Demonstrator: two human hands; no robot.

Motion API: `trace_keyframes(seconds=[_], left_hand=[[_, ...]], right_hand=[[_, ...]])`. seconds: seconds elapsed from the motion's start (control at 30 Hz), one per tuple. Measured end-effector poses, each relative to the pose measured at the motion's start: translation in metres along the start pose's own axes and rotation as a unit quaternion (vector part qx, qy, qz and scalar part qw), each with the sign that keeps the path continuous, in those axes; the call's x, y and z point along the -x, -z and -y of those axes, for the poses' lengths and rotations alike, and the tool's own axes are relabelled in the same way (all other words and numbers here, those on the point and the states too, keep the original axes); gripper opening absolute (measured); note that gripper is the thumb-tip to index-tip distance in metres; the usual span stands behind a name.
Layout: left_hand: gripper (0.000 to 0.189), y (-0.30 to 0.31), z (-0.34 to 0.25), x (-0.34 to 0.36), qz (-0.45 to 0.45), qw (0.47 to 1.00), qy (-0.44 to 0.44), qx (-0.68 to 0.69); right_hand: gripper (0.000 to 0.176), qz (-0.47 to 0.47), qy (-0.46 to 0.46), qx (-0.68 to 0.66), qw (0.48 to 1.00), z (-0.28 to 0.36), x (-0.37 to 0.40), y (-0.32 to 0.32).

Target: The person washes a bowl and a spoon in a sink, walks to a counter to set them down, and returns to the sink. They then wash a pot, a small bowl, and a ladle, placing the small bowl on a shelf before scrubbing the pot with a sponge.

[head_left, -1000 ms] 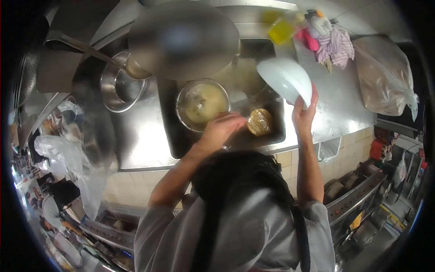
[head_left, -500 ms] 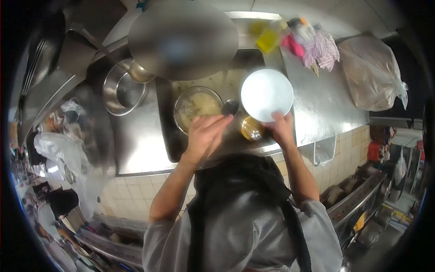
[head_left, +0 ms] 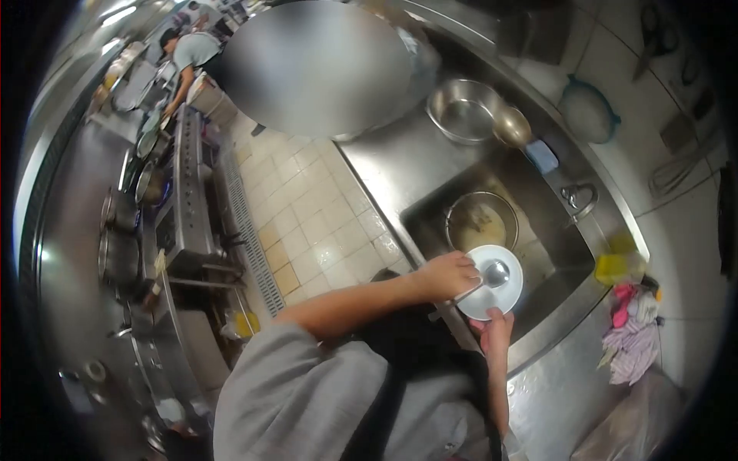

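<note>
In the head view, my left hand (head_left: 448,275) is closed round the handle of a metal spoon (head_left: 496,272). The spoon's rounded end lies over a white bowl (head_left: 505,303). My right hand (head_left: 496,329) grips the bowl by its near rim, thumb on the edge. Both hands are over the near side of a steel sink (head_left: 565,253). Just beyond the bowl, a round metal pot (head_left: 449,225) stands in the sink with cloudy, pale yellow liquid in it.
A steel pot (head_left: 440,115), a ladle (head_left: 511,127) and a blue sponge (head_left: 543,156) lie beyond the sink. The tap (head_left: 580,201) is on the far edge. Yellow bottle (head_left: 613,269) and cloths (head_left: 634,338) sit right. A person (head_left: 196,52) bends over the stove line (head_left: 187,184).
My view has swung to the left, bringing the stoves and floor into sight. The spoon, earlier beside the bowl, is now over it, and my hands are closer together.
</note>
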State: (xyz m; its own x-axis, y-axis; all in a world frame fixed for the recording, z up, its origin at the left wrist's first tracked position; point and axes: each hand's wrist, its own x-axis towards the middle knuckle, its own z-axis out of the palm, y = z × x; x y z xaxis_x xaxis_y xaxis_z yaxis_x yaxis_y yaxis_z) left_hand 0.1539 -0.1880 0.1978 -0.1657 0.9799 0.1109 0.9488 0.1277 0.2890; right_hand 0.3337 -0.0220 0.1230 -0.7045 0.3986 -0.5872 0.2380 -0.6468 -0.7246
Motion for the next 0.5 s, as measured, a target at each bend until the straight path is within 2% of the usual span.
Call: trace_keyframes(seconds=[0.03,0.13,0.17,0.2,0.27,0.3,0.4,0.5], left_hand=[[0.035,0.004,-0.002,0.017,-0.051,0.998,0.026,0.018],[0.055,0.01,-0.017,0.05,-0.164,0.964,0.2,0.055],[0.071,0.005,-0.017,0.067,-0.181,0.95,0.248,0.064],[0.074,-0.005,-0.015,0.079,-0.178,0.929,0.292,0.14],[0.08,-0.024,-0.006,0.107,-0.172,0.864,0.374,0.29],[0.084,-0.033,0.0,0.116,-0.134,0.787,0.425,0.427],[0.091,-0.053,0.021,0.149,-0.113,0.663,0.422,0.607],[0.079,-0.008,0.051,0.185,-0.139,0.581,0.393,0.699]], right_hand=[[0.043,0.015,-0.015,0.008,1.0,-0.003,0.0,-0.002],[0.044,0.033,-0.029,0.03,0.999,0.004,0.008,-0.018],[0.045,0.035,-0.023,0.037,0.998,0.004,0.012,-0.026],[0.046,0.038,-0.015,0.046,0.998,0.004,0.014,-0.034],[0.046,0.017,-0.003,0.067,0.998,0.001,0.017,-0.055],[0.046,0.011,-0.001,0.081,0.997,-0.002,0.018,-0.068],[0.046,0.04,-0.002,0.14,0.989,-0.004,0.013,-0.111],[0.048,0.057,0.005,0.156,0.986,-0.021,0.003,-0.175]])
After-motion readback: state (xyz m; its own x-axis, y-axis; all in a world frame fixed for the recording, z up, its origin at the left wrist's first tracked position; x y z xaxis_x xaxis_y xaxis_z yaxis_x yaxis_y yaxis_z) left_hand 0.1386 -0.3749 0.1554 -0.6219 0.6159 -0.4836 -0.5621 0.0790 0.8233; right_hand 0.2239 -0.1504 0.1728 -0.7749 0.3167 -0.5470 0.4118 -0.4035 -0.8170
